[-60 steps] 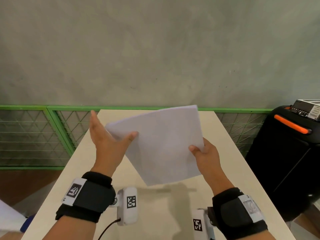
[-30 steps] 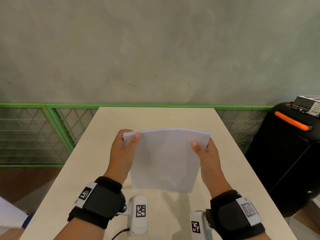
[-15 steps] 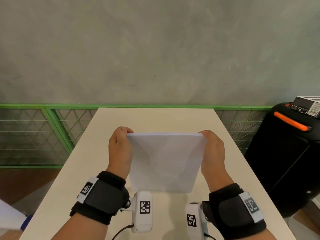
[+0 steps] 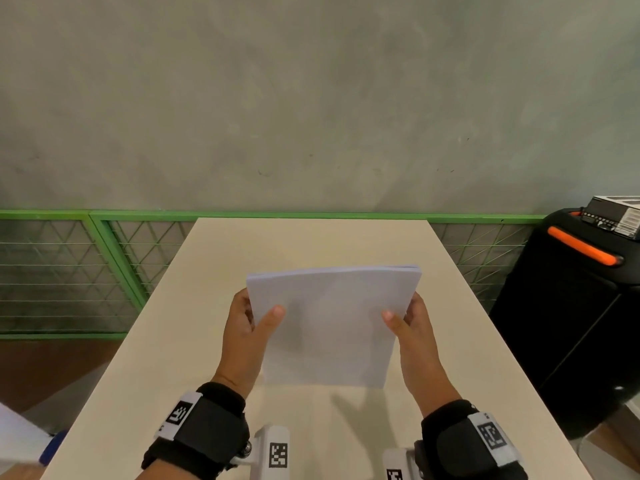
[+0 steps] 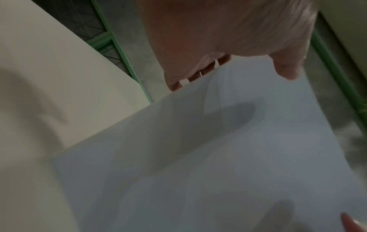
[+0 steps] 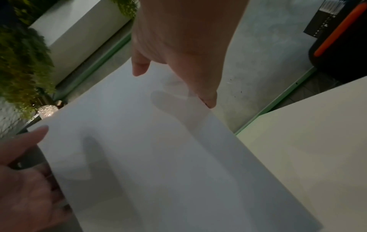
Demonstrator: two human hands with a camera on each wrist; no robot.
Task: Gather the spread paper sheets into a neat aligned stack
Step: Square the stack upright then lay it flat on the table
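A stack of white paper sheets [image 4: 330, 323] stands almost upright over the middle of the beige table [image 4: 173, 341], its bottom edge at the tabletop. My left hand [image 4: 249, 317] holds its left side, thumb on the front face and fingers behind. My right hand [image 4: 408, 317] holds the right side the same way. The left wrist view shows the stack [image 5: 198, 157] under my left hand [image 5: 228, 39]. In the right wrist view the sheets [image 6: 149, 157] run from my right hand [image 6: 178, 47] to the other hand's fingers [image 6: 29, 141]. The top edges look nearly level.
A green mesh fence [image 4: 69, 271] runs behind and left of the table, before a grey wall. A black bin with an orange handle [image 4: 581, 251] stands at the right. A small device [image 4: 616, 216] lies on top of it.
The stack went from tilted and held in the air to squared and lowered onto the table. Both hands slid from its top corners down to its sides, thumbs now on the front.
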